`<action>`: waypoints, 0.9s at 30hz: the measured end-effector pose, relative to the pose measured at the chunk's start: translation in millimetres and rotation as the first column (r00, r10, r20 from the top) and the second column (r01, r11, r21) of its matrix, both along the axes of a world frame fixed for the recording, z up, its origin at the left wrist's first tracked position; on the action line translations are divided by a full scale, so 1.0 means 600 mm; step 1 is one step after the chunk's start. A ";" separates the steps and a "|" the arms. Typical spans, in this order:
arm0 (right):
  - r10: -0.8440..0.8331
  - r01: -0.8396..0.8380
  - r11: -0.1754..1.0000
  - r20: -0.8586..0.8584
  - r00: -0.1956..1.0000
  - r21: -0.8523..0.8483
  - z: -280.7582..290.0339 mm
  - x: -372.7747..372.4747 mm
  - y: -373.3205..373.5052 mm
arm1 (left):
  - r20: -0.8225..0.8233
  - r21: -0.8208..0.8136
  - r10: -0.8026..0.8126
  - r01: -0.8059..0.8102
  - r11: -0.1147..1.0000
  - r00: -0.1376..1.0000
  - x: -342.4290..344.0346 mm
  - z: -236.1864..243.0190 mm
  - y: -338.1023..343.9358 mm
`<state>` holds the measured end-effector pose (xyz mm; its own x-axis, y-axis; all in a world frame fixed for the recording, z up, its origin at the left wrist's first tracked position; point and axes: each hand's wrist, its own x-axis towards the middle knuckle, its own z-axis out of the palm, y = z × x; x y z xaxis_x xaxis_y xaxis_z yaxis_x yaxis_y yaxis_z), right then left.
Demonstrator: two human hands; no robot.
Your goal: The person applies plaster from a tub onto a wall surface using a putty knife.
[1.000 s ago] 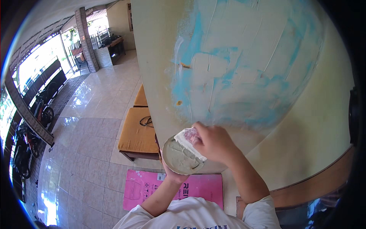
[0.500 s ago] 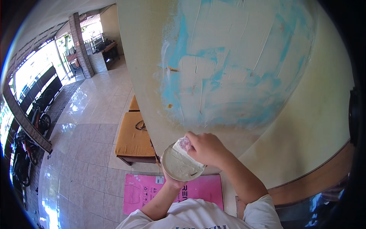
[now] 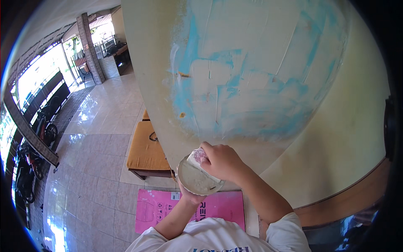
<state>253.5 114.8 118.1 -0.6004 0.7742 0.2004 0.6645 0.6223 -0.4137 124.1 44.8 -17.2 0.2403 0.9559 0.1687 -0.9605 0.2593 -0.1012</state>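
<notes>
Low in the middle, my left hand holds a round, pale plate of whitish paste from underneath, most of its fingers hidden. My right hand grips a flat white-coated scraper with a pinkish patch, its long edge down on the plate's right part. Beyond both hands stands a pale wall panel with a large patch of streaky white coating over light blue, with small yellow-brown marks at its left.
A yellow cushioned bench with a dark looped item stands behind the panel's left edge. A pink cardboard sheet lies below me on tiled floor. Motorbikes and a black fence line the left, with a pillar farther back.
Both hands and the plate have shifted slightly left. My right hand went lower, then rose a little, and the scraper sits farther left over the plate. The view has shifted, moving the panel leftward.
</notes>
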 end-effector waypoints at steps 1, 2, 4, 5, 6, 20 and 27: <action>-0.003 0.004 1.000 0.066 0.998 -0.019 -0.011 -0.003 0.004 | 0.070 -0.006 -0.013 0.014 1.000 0.997 0.001 0.001 0.004; -0.004 0.005 1.000 0.064 0.998 -0.015 -0.014 0.002 0.005 | 0.068 -0.002 -0.015 0.015 1.000 0.998 0.006 0.002 0.004; 0.034 -0.030 0.998 0.084 0.996 -0.048 -0.014 0.013 0.006 | -0.110 0.000 0.039 -0.039 0.999 0.993 0.019 0.010 -0.006; 0.039 -0.035 0.998 0.082 0.996 -0.051 -0.008 0.018 0.008 | -0.112 -0.003 0.043 -0.044 0.999 0.993 0.019 0.017 -0.007; 0.026 -0.026 1.000 0.013 1.000 0.001 0.006 0.025 0.013 | -0.111 0.037 0.051 -0.047 0.998 0.993 0.018 0.027 -0.003; 0.089 -0.091 0.995 -0.061 0.994 -0.027 0.024 0.062 0.023 | -0.197 0.035 0.042 -0.035 0.999 0.979 0.051 0.024 0.031; 0.071 -0.071 0.997 0.021 0.997 0.026 0.014 0.084 0.025 | -0.058 0.013 0.008 -0.007 1.000 0.998 0.073 0.005 0.041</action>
<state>303.9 129.9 126.3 -0.6578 0.7240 0.2076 0.6262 0.6789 -0.3834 168.2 69.6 -14.5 0.2428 0.9556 0.1668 -0.9666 0.2529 -0.0420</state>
